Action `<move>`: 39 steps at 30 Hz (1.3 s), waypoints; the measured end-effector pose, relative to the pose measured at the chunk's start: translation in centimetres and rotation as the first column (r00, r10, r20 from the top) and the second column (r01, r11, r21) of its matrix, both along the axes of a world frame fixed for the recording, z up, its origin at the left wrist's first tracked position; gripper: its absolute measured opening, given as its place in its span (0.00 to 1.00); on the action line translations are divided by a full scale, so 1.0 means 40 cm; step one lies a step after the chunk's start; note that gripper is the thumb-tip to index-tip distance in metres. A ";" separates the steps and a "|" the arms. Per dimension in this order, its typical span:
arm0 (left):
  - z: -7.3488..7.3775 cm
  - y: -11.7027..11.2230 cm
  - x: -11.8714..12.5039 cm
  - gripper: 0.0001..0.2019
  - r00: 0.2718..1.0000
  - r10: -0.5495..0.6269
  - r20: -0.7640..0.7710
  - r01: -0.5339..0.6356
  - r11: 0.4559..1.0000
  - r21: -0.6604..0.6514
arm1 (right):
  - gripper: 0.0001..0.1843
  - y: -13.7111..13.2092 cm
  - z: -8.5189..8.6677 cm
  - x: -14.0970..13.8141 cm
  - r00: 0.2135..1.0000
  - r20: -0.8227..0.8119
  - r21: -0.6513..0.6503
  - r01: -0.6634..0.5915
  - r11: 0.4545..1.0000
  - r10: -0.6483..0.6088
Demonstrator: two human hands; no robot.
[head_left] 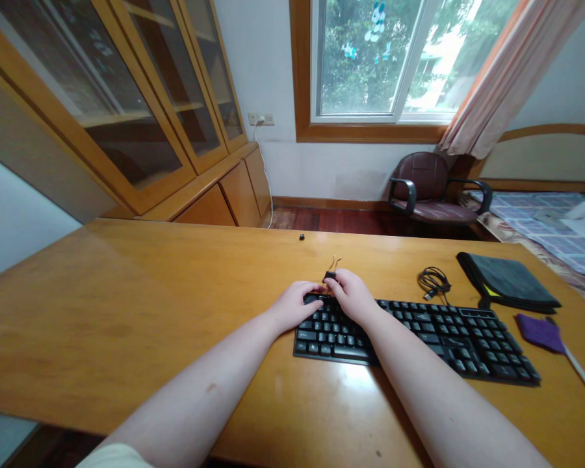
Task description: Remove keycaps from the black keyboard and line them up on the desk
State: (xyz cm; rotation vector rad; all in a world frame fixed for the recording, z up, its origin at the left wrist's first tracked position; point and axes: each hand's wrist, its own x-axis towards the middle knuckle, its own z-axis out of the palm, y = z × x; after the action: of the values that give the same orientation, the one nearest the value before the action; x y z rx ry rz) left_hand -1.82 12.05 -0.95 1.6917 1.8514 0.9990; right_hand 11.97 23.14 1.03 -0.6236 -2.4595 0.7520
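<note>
A black computer keyboard [433, 335] lies on the wooden desk, its left part under my hands. My left hand [292, 307] rests at its upper left corner, the thumb over the keys and the fingers curled at the back edge, gripping it. With closed fingers, my right hand [355, 296] pinches a black binder clip [330, 275] with gold-coloured wire handles that point away from me. The clip is just above the keyboard's back edge; whether it touches a key is hidden. A small black keycap-like piece [301, 237] sits near the desk's far edge.
Right of my hands lie a coiled black cable [433, 283], a dark folded pouch [511, 281] and a purple cloth piece [540, 332] with a pale stick. Beyond the wooden desk [127, 312] stand a glass-door cabinet [160, 91], an armchair [422, 185] and a bed [565, 227].
</note>
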 end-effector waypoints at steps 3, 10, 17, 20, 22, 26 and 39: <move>-0.002 0.003 -0.001 0.14 1.000 0.004 -0.030 -0.004 1.000 -0.003 | 0.13 0.000 -0.004 0.000 1.000 0.006 -0.002 0.000 1.000 0.000; 0.006 0.003 0.003 0.12 0.999 -0.006 -0.052 0.005 0.999 -0.035 | 0.12 -0.005 -0.009 -0.005 0.998 0.055 0.018 -0.038 0.999 0.037; -0.007 0.010 0.002 0.07 0.998 -0.022 -0.065 0.022 1.000 -0.005 | 0.11 -0.023 -0.001 0.009 0.974 0.100 0.202 -0.220 0.954 0.203; -0.011 0.013 0.001 0.06 0.999 -0.028 -0.036 0.027 1.000 -0.016 | 0.11 -0.029 -0.005 0.013 0.970 0.129 0.296 -0.237 0.925 0.208; -0.012 0.014 0.000 0.06 0.999 -0.011 -0.030 0.011 1.000 -0.024 | 0.11 -0.034 -0.010 0.013 0.973 0.139 0.331 -0.220 0.918 0.184; -0.008 0.013 0.001 0.06 0.999 0.007 -0.046 -0.008 0.999 -0.032 | 0.12 -0.041 -0.016 0.007 0.981 0.166 0.348 -0.151 0.925 0.098; -0.008 0.012 0.002 0.12 0.997 0.070 0.036 -0.067 0.994 -0.084 | 0.13 -0.031 -0.006 0.000 0.987 0.150 0.136 0.031 0.990 -0.051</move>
State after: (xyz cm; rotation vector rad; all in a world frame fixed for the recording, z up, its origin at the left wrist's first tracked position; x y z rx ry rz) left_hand -1.75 12.54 -1.28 1.5590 1.9101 0.9614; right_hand 11.98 21.89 0.79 -0.7020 -2.6018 0.5366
